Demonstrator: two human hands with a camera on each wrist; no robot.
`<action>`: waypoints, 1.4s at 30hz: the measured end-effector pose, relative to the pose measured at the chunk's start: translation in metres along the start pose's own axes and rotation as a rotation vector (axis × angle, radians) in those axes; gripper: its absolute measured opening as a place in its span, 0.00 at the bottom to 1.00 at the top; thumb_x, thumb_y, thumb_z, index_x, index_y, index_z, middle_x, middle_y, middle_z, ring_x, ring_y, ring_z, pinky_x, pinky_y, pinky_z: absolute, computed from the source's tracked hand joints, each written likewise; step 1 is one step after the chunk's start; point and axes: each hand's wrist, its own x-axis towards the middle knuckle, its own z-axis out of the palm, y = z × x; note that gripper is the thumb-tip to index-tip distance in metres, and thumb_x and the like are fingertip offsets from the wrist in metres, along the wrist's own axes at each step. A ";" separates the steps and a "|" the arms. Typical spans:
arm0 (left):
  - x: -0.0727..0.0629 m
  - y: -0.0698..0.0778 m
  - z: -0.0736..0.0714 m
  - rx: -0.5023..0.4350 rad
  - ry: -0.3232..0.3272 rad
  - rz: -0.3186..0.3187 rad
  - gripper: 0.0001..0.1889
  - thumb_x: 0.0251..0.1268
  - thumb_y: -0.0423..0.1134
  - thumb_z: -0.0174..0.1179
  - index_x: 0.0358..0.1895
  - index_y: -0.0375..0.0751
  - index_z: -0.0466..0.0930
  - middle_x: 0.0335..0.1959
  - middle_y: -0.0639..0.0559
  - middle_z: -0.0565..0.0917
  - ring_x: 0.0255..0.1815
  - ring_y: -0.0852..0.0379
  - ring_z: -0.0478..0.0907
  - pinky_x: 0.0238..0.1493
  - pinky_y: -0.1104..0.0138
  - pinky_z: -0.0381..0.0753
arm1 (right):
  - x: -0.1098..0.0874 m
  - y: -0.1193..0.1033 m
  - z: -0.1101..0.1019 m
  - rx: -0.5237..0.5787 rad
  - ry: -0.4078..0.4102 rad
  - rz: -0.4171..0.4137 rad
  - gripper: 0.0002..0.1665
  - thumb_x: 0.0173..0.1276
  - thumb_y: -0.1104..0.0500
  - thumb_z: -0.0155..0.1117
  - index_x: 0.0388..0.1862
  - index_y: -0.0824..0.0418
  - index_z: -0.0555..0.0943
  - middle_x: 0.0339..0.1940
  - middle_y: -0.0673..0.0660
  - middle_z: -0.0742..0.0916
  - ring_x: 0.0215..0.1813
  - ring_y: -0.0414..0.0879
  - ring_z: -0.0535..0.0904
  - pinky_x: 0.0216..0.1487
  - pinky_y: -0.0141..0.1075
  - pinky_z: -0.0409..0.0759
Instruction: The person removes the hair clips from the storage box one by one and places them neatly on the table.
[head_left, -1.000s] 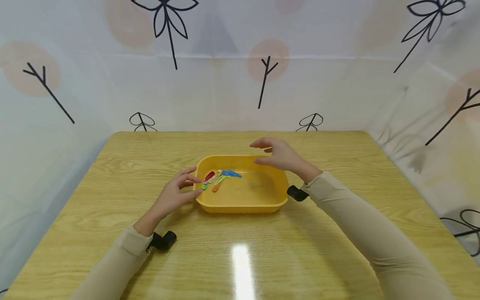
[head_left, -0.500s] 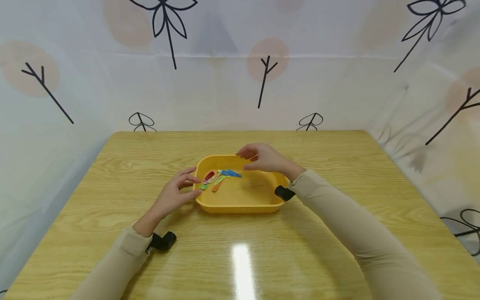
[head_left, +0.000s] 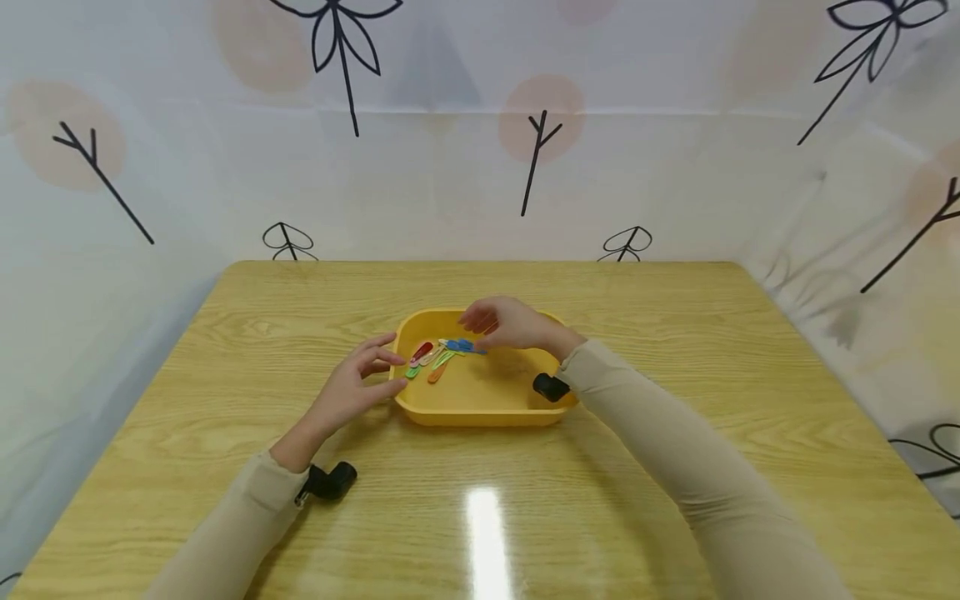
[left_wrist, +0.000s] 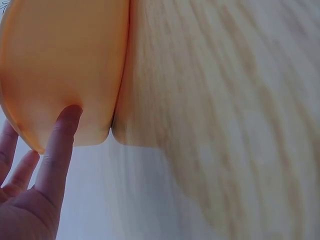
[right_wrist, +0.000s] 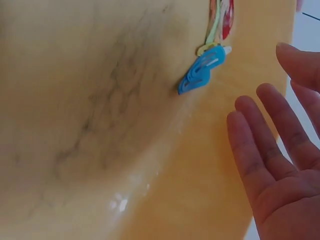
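A yellow plastic tray (head_left: 487,417) stands on the table, with several snap hair clips at its left side. Blue hair clips (head_left: 459,345) lie at the right of the bunch, near a red clip (head_left: 423,352), an orange clip (head_left: 437,374) and a green clip (head_left: 412,372). My left hand (head_left: 347,392) rests its extended fingers at the tray's left end; in the left wrist view the thumb (left_wrist: 61,147) lies against the outer wall. Over the tray hovers my right hand (head_left: 512,323), fingers loosely bent and holding nothing, close to the blue clips (right_wrist: 202,70).
The wood-grain table (head_left: 420,508) extends around the tray on all sides. A patterned white cloth (head_left: 442,183) hangs behind the table and along both sides. Black wrist cameras (head_left: 330,482) are strapped at both cuffs.
My right hand has moved left and down, from over the tray's right back rim to beside the blue clips. The left hand and the clips have stayed in place.
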 end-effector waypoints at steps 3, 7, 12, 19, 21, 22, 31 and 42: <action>0.000 0.000 0.000 0.005 0.000 -0.004 0.14 0.59 0.28 0.62 0.46 0.22 0.75 0.68 0.35 0.59 0.59 0.35 0.66 0.60 0.45 0.64 | 0.005 0.001 0.004 -0.009 -0.016 -0.002 0.23 0.59 0.70 0.65 0.54 0.70 0.76 0.50 0.62 0.81 0.51 0.53 0.77 0.53 0.39 0.75; 0.000 -0.001 0.000 0.005 0.004 -0.005 0.14 0.58 0.28 0.62 0.45 0.23 0.75 0.68 0.35 0.59 0.59 0.36 0.66 0.60 0.45 0.64 | 0.010 0.004 0.009 -0.043 -0.052 -0.005 0.21 0.59 0.70 0.65 0.53 0.69 0.77 0.50 0.61 0.82 0.51 0.52 0.77 0.51 0.36 0.76; 0.000 0.000 0.000 -0.001 0.005 -0.007 0.14 0.58 0.29 0.62 0.45 0.23 0.75 0.68 0.35 0.59 0.60 0.36 0.66 0.60 0.46 0.64 | 0.014 0.008 0.015 -0.089 -0.073 0.005 0.21 0.59 0.71 0.65 0.53 0.69 0.77 0.49 0.61 0.82 0.51 0.50 0.78 0.51 0.34 0.76; -0.001 0.001 -0.001 0.003 0.011 -0.016 0.14 0.58 0.28 0.62 0.45 0.22 0.75 0.68 0.35 0.60 0.61 0.37 0.65 0.60 0.46 0.65 | 0.017 0.009 0.019 -0.145 -0.090 0.001 0.22 0.59 0.72 0.64 0.54 0.69 0.76 0.51 0.61 0.82 0.53 0.50 0.77 0.53 0.35 0.75; 0.000 0.001 -0.001 0.005 0.013 -0.006 0.14 0.57 0.27 0.63 0.45 0.22 0.76 0.67 0.35 0.60 0.62 0.37 0.64 0.60 0.47 0.65 | 0.018 0.009 0.019 -0.179 -0.102 -0.004 0.22 0.59 0.73 0.64 0.54 0.69 0.77 0.50 0.60 0.82 0.53 0.50 0.77 0.53 0.35 0.75; 0.000 0.002 -0.001 0.004 0.013 0.001 0.14 0.57 0.28 0.63 0.45 0.22 0.76 0.67 0.35 0.60 0.62 0.38 0.63 0.60 0.47 0.65 | 0.019 0.009 0.020 -0.197 -0.105 -0.009 0.22 0.58 0.73 0.64 0.53 0.68 0.77 0.50 0.60 0.82 0.52 0.50 0.77 0.53 0.35 0.75; 0.000 0.002 0.002 0.017 0.018 0.006 0.14 0.57 0.27 0.63 0.45 0.22 0.76 0.68 0.35 0.59 0.62 0.38 0.64 0.60 0.49 0.66 | 0.023 0.011 0.023 -0.361 -0.099 -0.119 0.18 0.59 0.73 0.63 0.49 0.68 0.80 0.46 0.60 0.84 0.48 0.49 0.79 0.50 0.34 0.77; 0.008 -0.029 0.002 0.019 0.032 0.014 0.15 0.56 0.32 0.65 0.45 0.27 0.77 0.68 0.43 0.61 0.62 0.43 0.65 0.60 0.52 0.67 | 0.021 0.007 0.022 -0.366 -0.084 -0.106 0.18 0.60 0.76 0.58 0.48 0.67 0.80 0.44 0.59 0.84 0.44 0.47 0.79 0.47 0.33 0.77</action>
